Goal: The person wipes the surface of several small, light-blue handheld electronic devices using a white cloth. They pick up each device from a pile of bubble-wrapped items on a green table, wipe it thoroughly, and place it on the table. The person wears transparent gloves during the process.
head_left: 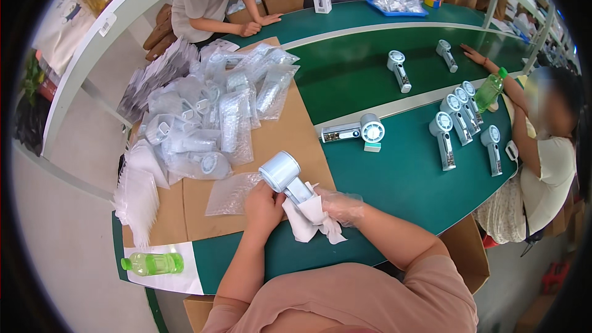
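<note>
The handheld fan [281, 171] could slip if the left hand [264, 206] slackens, since its head looks smooth and juts out ahead of that hand; it sits tilted between the two hands, its handle running toward the right hand [338, 208]; uneven pressure through the white cloth [302, 223] might twist it loose, and a drop could scuff it on the cardboard sheet [301, 142] or green tabletop [419, 191] below; the clear plastic film [349, 205] around the right hand might also lessen grip; the left hand curls around the fan near its head, partly closed, with a bubble-wrap bag [229, 196] just to its left; the right hand is bent around the cloth, pressing it to the handle's lower end; its fingers are largely hidden, so their exact spread cannot be told.
</note>
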Tool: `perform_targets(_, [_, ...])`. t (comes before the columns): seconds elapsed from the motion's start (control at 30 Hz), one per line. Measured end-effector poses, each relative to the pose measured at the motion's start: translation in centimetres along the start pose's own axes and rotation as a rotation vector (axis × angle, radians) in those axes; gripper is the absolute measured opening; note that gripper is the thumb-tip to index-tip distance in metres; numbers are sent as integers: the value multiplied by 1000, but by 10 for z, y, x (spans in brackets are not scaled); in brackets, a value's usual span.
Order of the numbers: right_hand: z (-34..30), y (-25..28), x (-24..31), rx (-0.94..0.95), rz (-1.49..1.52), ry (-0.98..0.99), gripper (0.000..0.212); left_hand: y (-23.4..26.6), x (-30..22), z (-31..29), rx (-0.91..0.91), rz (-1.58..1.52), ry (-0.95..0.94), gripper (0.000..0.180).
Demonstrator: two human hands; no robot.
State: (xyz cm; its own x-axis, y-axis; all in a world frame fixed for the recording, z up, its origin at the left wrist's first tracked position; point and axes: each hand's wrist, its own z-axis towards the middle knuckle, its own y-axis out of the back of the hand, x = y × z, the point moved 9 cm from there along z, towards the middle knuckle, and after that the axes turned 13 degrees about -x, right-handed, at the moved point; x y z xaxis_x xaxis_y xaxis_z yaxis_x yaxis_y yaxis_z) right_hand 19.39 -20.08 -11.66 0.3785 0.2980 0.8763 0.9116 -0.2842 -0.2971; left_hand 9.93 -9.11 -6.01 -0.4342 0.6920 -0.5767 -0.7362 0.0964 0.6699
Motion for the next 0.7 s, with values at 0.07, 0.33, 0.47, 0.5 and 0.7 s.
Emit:
perform_targets(0.07, [-4,-4,5,13,14,-7,77,-2,3,0,9,-2,2,19])
perform_targets(0.33, [-5,-1,4,-19,7,-17,69,-8,15,-5,-16,-16,-4,18])
perform_targets(0.47, [1,4,21,-81,143,113,56,-5,8,-4,8,41,-30,11])
perform_targets(0.5, [1,13,43,-81,203,210,49,-3,4,-1,6,79,-37,11])
perform_targets(0.7, [-3,168,177,-382,378,614,29,4,-3,3,-54,31,-33,14])
